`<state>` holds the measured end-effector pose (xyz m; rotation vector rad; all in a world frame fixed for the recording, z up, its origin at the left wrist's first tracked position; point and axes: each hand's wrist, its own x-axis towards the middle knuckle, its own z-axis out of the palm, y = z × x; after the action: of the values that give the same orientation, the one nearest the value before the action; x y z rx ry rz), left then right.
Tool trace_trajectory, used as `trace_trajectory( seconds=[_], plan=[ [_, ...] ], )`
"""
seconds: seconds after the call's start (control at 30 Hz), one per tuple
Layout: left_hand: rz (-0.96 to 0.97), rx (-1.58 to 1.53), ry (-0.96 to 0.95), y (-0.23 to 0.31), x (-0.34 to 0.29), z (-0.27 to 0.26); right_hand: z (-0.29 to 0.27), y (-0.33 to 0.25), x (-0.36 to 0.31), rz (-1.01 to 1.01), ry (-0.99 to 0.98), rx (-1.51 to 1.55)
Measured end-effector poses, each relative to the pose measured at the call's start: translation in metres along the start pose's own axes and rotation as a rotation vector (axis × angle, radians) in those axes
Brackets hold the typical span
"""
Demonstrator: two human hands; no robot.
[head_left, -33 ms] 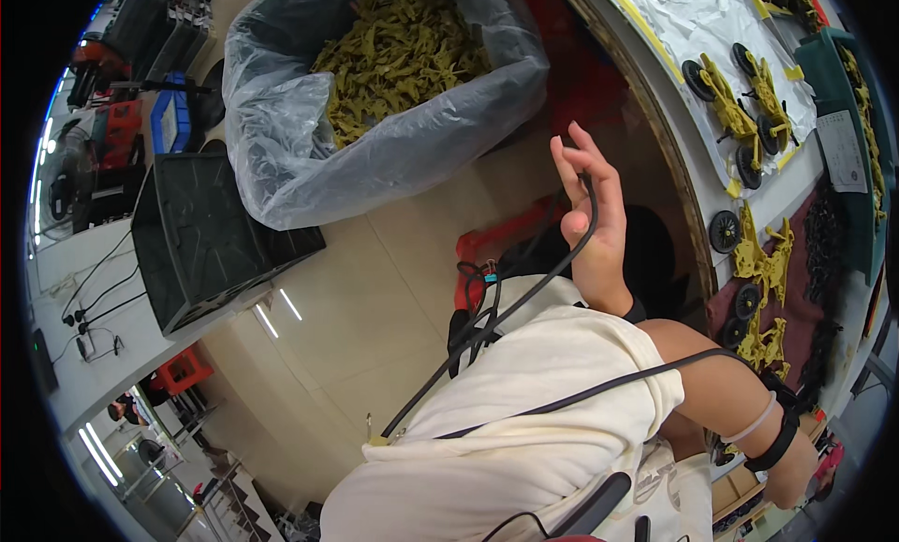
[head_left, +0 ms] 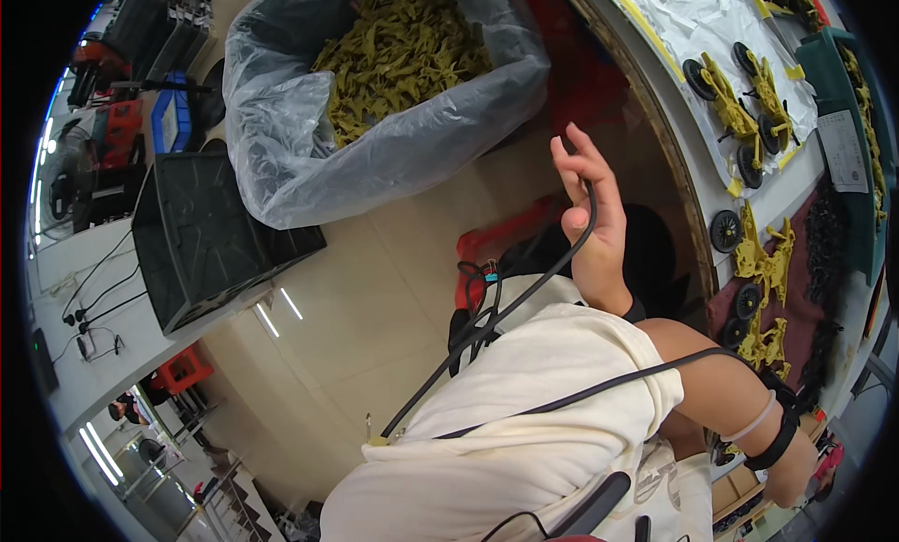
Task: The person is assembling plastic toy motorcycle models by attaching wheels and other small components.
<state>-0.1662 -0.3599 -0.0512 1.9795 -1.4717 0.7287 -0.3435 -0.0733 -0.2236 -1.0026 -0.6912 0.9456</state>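
1. A black crate (head_left: 201,233) stands on the left, right beside a large container lined with clear plastic (head_left: 281,172); the liner drapes over the rim, probably to keep the heaped yellow parts (head_left: 403,65) together and unscuffed.
2. The black cable (head_left: 510,313) slants up from a clip on the pale sleeve (head_left: 552,373), which seems to take its weight, to the raised hand.
3. That raised hand (head_left: 596,238), apparently the left, is half-open, fingers loosely bent, the cable looped over them; it looks supported rather than squeezed.
4. Along the near edge of the worktop (head_left: 700,172), a white sheet (head_left: 688,22) bordered with yellow tape carries two wheeled yellow frames (head_left: 735,111), likely padded against scratches.
5. Further down that edge, more yellow frames (head_left: 763,261) and loose wheels lie on a dark red cloth (head_left: 796,294), seemingly for the same reason.
6. The lower hand (head_left: 791,476) hangs at lower right; I cannot tell its grip.
7. Towards the far edge, a green bin (head_left: 850,224) groups further yellow pieces.
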Motion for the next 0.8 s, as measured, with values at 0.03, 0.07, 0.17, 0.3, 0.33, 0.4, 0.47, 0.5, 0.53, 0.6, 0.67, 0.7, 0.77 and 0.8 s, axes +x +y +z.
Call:
trace_trajectory(
  seconds=[0.03,0.07,0.17,0.3,0.33,0.4,0.47,0.5,0.53,0.6,0.67,0.7,0.77,0.8],
  plan=[
    [-0.011,-0.027,0.036,0.000,-0.003,0.001,-0.003,0.001,-0.001,0.008,-0.003,-0.061],
    [-0.010,-0.029,0.037,0.001,-0.004,0.001,-0.004,0.002,-0.001,0.008,-0.001,-0.062],
    [-0.051,-0.046,0.023,0.002,-0.007,0.000,-0.012,0.006,0.000,0.081,0.055,-0.093],
    [-0.074,-0.007,0.107,0.003,-0.018,0.008,-0.015,-0.004,0.000,0.504,0.055,-0.069],
    [-0.081,0.015,0.105,0.005,-0.017,0.008,-0.019,-0.004,0.001,0.503,0.058,-0.072],
    [-0.093,0.021,0.094,0.008,-0.019,0.007,-0.033,-0.005,0.004,0.629,-0.070,-0.216],
    [-0.097,0.025,0.085,0.013,-0.023,0.000,-0.050,-0.011,0.005,0.665,-0.117,-0.213],
    [-0.102,-0.005,0.066,0.014,-0.032,-0.002,-0.058,-0.009,0.004,0.737,-0.180,-0.052],
    [-0.107,-0.036,0.048,0.016,-0.040,-0.005,-0.064,-0.008,0.003,0.806,-0.243,0.112],
    [-0.110,-0.056,0.040,0.019,-0.039,-0.009,-0.078,-0.018,0.006,0.901,-0.375,0.182],
    [-0.131,-0.080,0.028,0.020,-0.038,-0.003,-0.083,-0.019,0.008,1.091,-0.661,0.349],
    [-0.128,-0.125,0.001,0.019,-0.034,0.002,-0.088,-0.009,0.007,1.078,-0.819,0.434],
    [-0.107,-0.178,-0.023,0.021,-0.029,0.000,-0.101,-0.003,0.005,1.069,-0.799,0.563],
    [-0.122,-0.185,-0.092,0.025,-0.024,-0.001,-0.108,-0.001,0.004,1.058,-0.783,0.693]
  ],
)
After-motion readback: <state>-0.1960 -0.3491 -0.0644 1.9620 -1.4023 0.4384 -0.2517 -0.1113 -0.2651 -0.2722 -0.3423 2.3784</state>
